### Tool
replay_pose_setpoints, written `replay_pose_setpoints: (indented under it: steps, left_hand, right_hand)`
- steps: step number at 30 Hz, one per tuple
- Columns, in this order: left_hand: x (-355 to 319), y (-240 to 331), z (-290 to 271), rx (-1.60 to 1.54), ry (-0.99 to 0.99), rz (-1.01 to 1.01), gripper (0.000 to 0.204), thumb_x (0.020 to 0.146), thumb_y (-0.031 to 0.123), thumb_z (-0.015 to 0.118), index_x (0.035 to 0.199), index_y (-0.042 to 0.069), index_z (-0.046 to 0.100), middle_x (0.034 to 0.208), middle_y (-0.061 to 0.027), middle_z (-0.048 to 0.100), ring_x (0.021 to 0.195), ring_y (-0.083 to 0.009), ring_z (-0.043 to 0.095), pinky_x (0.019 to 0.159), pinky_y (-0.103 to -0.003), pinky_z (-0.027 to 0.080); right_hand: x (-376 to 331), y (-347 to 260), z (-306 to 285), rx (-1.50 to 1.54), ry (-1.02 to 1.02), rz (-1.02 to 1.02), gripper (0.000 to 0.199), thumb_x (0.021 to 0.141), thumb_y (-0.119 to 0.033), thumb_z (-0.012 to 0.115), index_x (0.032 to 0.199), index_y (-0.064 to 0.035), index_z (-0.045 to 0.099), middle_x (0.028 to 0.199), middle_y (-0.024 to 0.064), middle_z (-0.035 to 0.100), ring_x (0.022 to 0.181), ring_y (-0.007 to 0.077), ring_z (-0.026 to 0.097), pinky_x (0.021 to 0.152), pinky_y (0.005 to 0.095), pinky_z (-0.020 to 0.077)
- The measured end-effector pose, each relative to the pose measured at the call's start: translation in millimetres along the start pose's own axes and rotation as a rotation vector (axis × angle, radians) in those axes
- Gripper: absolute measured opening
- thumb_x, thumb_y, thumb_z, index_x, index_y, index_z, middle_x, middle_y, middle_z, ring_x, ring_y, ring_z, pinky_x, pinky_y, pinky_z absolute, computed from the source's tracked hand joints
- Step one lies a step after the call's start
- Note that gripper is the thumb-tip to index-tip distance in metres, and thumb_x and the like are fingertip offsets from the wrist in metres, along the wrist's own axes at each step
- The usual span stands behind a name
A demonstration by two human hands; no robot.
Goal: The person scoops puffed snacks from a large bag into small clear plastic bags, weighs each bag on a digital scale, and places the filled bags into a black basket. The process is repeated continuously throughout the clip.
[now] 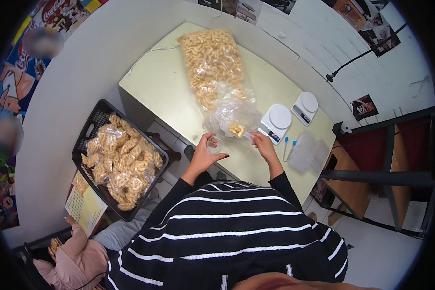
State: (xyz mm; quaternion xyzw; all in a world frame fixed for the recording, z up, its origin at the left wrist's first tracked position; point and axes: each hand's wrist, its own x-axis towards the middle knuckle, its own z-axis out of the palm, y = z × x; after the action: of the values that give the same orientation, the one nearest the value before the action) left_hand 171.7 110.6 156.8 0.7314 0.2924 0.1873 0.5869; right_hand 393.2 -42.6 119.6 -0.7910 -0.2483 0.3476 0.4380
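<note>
Head view, looking down over a striped black-and-white sleeve.

Left hand (205,155): just below centre, fingers curled around the rim of a small clear bag (215,144), holding its mouth open. The bag sits at the near edge of the pale yellow tabletop (164,87).

Right hand (262,144): at 3 o'clock from the left hand, close by. Fingers clenched on the handle of a small scoop (238,129) loaded with curly golden snacks. The scoop head lies at 1 o'clock from the small clear bag, inside the crumpled open end of the large clear snack bag (212,60), which stretches away toward 12 o'clock on the tabletop.

Around them: two white digital scales, the nearer scale (278,119) at 1 o'clock from the right hand, the farther scale (306,105) just beyond it. A stack of empty clear bags (308,153) at 3 o'clock, with two blue-tipped items (289,145) beside it, too small to identify.

At 9 o'clock, off the tabletop, a black crate (89,126) filled with packed snack bags. Another person's pink sleeve (79,253) at 7 o'clock.
</note>
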Motion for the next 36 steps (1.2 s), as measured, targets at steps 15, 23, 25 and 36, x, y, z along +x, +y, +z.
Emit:
replay_pose_setpoints:
  steps: [15,23,25,36]
  left_hand:
    - [24.6,15.9,60.3,0.37,-0.037,0.195,0.081,0.059,0.034,0.089,0.123,0.006,0.049,0.109,-0.0117,0.058,0.103,-0.0315,0.058,0.088,-0.043,0.044]
    - [30.4,20.5,67.4,0.216,-0.01,0.263,0.08,0.057,0.031,0.09,0.121,0.006,0.05,0.115,-0.0136,0.059,0.108,-0.0334,0.058,0.089,-0.042,0.046]
    - [30.9,18.9,65.3,0.166,-0.009,0.283,0.079,0.057,0.03,0.091,0.12,0.006,0.05,0.112,-0.0141,0.06,0.106,-0.0339,0.06,0.087,-0.042,0.048]
    - [34.8,10.4,51.6,0.024,-0.08,0.178,0.077,0.059,0.032,0.09,0.119,0.005,0.05,0.103,-0.0149,0.065,0.099,-0.0322,0.064,0.084,-0.04,0.05]
  right_hand:
    - [-50.5,-107.8,-81.5,-0.278,-0.14,-0.267,0.023,0.093,-0.016,0.057,0.106,-0.0007,0.067,0.084,0.0071,0.068,0.07,0.0153,0.059,0.068,0.0294,0.0493]
    - [-73.4,-163.2,-65.1,-0.521,-0.078,-0.545,0.017,0.081,-0.015,0.072,0.093,-0.0039,0.067,0.083,0.0084,0.065,0.073,0.0226,0.062,0.066,0.0327,0.0487]
    - [-78.0,-167.5,-60.7,-0.617,-0.065,-0.642,0.014,0.08,-0.013,0.07,0.092,-0.0049,0.066,0.082,0.0086,0.063,0.076,0.0256,0.061,0.067,0.0345,0.0486]
    - [-89.2,-167.2,-47.8,-0.476,0.14,-0.494,0.013,0.082,-0.012,0.069,0.094,-0.0061,0.067,0.088,0.0084,0.065,0.082,0.0265,0.062,0.07,0.0362,0.0486]
